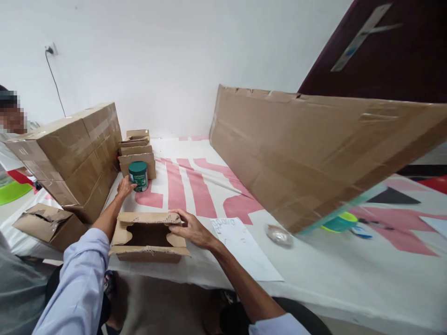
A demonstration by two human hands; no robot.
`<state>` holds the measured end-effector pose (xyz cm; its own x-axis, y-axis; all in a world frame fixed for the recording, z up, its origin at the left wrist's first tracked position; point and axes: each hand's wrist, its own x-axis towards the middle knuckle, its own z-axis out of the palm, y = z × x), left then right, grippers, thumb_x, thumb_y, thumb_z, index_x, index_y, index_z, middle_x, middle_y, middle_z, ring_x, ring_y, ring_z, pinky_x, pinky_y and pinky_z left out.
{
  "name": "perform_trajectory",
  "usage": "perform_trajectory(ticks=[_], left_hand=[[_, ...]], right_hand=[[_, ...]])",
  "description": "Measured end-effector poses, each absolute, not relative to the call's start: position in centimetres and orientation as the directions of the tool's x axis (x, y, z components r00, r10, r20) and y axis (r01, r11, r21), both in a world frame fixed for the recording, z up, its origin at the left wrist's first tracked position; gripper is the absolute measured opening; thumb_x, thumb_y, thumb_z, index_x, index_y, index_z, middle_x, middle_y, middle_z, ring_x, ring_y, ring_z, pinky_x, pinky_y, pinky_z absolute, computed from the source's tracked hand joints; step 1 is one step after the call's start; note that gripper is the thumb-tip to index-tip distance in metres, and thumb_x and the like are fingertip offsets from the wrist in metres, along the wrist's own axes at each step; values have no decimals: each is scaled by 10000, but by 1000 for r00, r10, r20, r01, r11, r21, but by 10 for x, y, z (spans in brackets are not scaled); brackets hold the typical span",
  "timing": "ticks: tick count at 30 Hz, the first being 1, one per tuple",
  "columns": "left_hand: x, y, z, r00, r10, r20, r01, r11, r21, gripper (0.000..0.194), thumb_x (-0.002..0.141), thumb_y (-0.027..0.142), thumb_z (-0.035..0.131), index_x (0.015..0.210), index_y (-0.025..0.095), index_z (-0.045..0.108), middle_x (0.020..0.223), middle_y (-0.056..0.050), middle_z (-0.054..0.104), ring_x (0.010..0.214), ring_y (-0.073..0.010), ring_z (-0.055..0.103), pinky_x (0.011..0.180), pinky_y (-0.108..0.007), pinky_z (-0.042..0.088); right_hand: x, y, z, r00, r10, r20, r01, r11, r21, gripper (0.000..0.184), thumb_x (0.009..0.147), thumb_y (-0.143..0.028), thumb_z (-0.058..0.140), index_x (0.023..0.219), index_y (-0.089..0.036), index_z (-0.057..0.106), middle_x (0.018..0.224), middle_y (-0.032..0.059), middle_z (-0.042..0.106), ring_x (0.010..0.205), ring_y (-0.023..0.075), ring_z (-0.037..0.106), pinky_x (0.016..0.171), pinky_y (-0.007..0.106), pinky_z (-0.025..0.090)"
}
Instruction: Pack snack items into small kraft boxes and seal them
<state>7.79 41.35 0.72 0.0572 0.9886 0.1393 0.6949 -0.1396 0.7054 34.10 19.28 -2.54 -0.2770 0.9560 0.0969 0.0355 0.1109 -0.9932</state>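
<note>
My left hand (125,186) reaches forward to a green lidded canister (138,177). The thumb lies at the canister's lower left, and the other fingers are partly hidden beside it. Close to me, an open cardboard box (150,256) sits at the table's front edge, its flaps spread and its inside dark. My right hand (192,228) grips the right end of this box, fingers over the rim. Just behind the canister stand several open cardboard boxes (136,151) in a row.
Stacked taped cartons (77,153) form a wall on the left, with a smaller box (50,225) before them. A large cardboard panel (296,153) leans at right. Paper (244,251), a clear plastic packet (279,235) and a green-rimmed bowl (338,223) lie nearby. Another person is at far left.
</note>
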Motion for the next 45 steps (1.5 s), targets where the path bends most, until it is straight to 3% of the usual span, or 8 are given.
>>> perform_trajectory(ticks=[7, 11, 15, 23, 28, 33, 37, 45], left_hand=[[39, 304, 46, 93, 973, 211, 429, -230, 874, 622, 915, 583, 669, 1365, 155, 636, 1382, -192, 703, 1271, -336, 683, 993, -442, 588], [7, 224, 45, 174, 954, 246, 227, -282, 932, 848, 739, 659, 845, 1427, 213, 627, 1488, -183, 646, 1453, -401, 542, 1116, -501, 520], [-8, 183, 37, 233, 956, 178, 322, -249, 914, 1138, 540, 555, 999, 1532, 286, 511, 1645, -185, 479, 1553, -445, 397, 1127, -547, 498], [-8, 161, 26, 266, 947, 183, 324, -267, 908, 858, 660, 562, 946, 1374, 303, 547, 1682, -161, 415, 1537, -417, 437, 1117, -537, 519], [-5, 158, 29, 295, 939, 178, 454, -301, 839, 559, 720, 585, 895, 1116, 255, 679, 1685, -142, 410, 1534, -422, 439, 1139, -564, 516], [-4, 160, 26, 319, 937, 140, 562, -306, 768, 683, 704, 645, 883, 1259, 281, 722, 1706, -138, 376, 1551, -444, 404, 1141, -579, 516], [-5, 162, 21, 320, 934, 159, 600, -330, 729, 721, 716, 678, 865, 1310, 300, 710, 1695, -130, 394, 1539, -422, 429, 1152, -589, 510], [2, 144, 27, 372, 871, 320, 603, -489, 630, 576, 845, 638, 790, 1311, 306, 717, 1677, -108, 423, 1528, -388, 458, 1267, -611, 387]], right_hand=[[334, 196, -29, -232, 960, 160, 24, 170, -985, 467, 768, -453, 819, 1125, -199, 658, 1029, 42, 704, 954, 212, 660, 838, 331, 554], [334, 196, -33, -187, 963, 195, 34, 205, -978, 493, 772, -477, 809, 1146, -202, 645, 1058, 55, 724, 999, 229, 673, 870, 355, 558], [332, 195, -38, -139, 965, 222, 45, 230, -972, 481, 783, -493, 796, 1138, -205, 645, 1071, 66, 730, 1012, 235, 680, 871, 362, 564], [330, 195, -42, -110, 958, 266, 18, 269, -963, 432, 824, -521, 756, 1101, -204, 662, 1053, 71, 750, 1020, 239, 696, 904, 379, 571], [333, 193, -37, -128, 968, 216, 36, 222, -974, 627, 730, -496, 838, 1244, -200, 632, 1166, 92, 745, 1099, 257, 682, 927, 380, 559], [333, 196, -30, -81, 970, 230, 99, 237, -966, 414, 799, -554, 718, 1006, -199, 668, 954, 43, 712, 906, 215, 647, 819, 331, 512], [332, 202, -29, 0, 982, 187, 175, 185, -967, 436, 861, -643, 544, 735, -227, 531, 676, -27, 505, 669, 155, 478, 627, 292, 387], [331, 207, -29, 42, 988, 150, 203, 139, -969, 469, 857, -662, 537, 671, -245, 430, 617, -43, 417, 631, 143, 422, 582, 286, 339]])
